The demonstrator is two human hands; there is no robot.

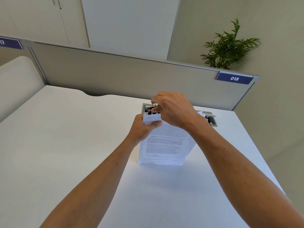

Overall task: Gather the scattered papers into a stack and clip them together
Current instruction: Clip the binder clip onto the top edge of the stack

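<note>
A stack of printed white papers (164,145) stands tilted on the white desk (65,137), its bottom edge resting on the surface. My left hand (141,129) grips the stack near its top left corner, thumb across the front sheet. A black binder clip (153,111) sits at the top edge of the stack. My right hand (172,109) is over the top of the papers, with its fingers pinching the clip's wire handles. The stack's top right corner is hidden behind my right wrist.
A grey cable hatch (209,117) is set into the desk behind the papers. A grey partition (131,74) with a blue "018" sign (234,78) closes the far edge. A potted plant (228,46) stands beyond it. The desk's right edge drops off near my right forearm.
</note>
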